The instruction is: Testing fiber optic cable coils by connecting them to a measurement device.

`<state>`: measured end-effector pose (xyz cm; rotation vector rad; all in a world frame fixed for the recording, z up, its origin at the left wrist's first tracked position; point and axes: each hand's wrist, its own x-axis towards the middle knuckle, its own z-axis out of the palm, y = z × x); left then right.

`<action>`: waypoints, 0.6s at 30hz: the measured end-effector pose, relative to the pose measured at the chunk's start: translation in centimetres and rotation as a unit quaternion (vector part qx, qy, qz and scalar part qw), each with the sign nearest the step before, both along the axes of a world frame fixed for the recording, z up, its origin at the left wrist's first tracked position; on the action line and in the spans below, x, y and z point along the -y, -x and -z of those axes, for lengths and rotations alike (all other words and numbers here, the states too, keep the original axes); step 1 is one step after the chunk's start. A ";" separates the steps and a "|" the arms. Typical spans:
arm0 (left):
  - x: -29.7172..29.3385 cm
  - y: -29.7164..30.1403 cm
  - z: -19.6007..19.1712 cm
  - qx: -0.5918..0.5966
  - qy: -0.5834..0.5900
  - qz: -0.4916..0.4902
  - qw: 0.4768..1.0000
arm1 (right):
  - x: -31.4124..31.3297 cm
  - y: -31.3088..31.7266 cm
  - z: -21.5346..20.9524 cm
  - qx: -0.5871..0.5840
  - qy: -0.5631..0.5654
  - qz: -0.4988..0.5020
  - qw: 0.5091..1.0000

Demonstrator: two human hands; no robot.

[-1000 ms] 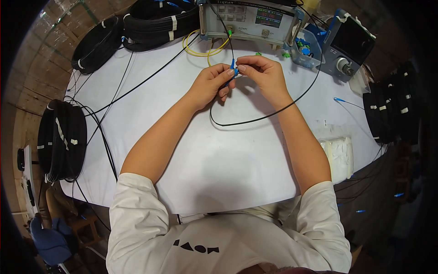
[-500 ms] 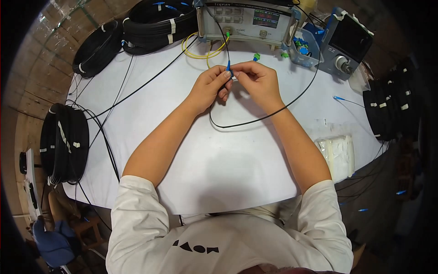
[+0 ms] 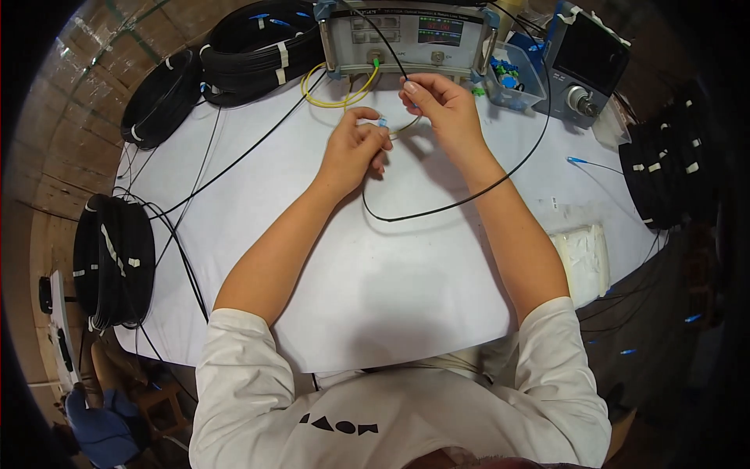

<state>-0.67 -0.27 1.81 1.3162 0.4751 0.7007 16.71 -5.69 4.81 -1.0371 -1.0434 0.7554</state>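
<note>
Black cable coils (image 3: 113,270) lie at nine, eleven and three o'clock, a grey instrument box (image 3: 410,35) at twelve, a white packet (image 3: 584,262) at four.

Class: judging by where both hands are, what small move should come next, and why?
Probably bring the left hand, pinching the blue connector, toward the right hand, which holds the black cable near the grey test instrument; a gap separates them.

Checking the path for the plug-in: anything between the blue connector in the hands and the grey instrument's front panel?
Nothing solid visible. The blue connector, pinched in the left hand, faces bare white table up to the grey instrument; only the yellow cable loop lies flat there. The right hand holds the black cable.
</note>
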 end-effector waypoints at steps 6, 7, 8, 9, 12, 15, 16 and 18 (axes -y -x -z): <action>-0.5 0.0 0.1 0.054 -0.003 -0.098 0.994 | 0.5 0.3 0.5 0.065 0.029 -0.049 0.996; -0.5 0.2 0.0 0.053 -0.003 -0.099 0.994 | 0.6 0.8 0.6 0.065 0.029 -0.049 0.996; -0.6 0.4 -0.1 0.033 0.013 -0.087 0.996 | 0.8 1.4 0.8 0.091 0.034 -0.042 0.994; -0.7 0.6 0.0 0.014 0.028 -0.076 0.997 | 0.9 2.1 1.0 0.118 0.039 -0.034 0.992; -0.6 -0.3 0.1 0.035 -0.054 -0.130 0.989 | 1.0 3.6 1.8 0.118 0.022 -0.017 0.993; -1.2 0.0 0.2 0.005 -0.110 -0.145 0.983 | 1.0 3.8 2.1 0.140 0.016 0.012 0.990; -1.4 -0.1 0.0 -0.009 -0.119 -0.144 0.982 | 1.0 3.5 2.4 0.147 0.017 0.014 0.989; -1.2 -0.5 -0.3 -0.037 -0.081 -0.144 0.986 | 1.0 2.7 2.8 0.135 0.032 -0.013 0.990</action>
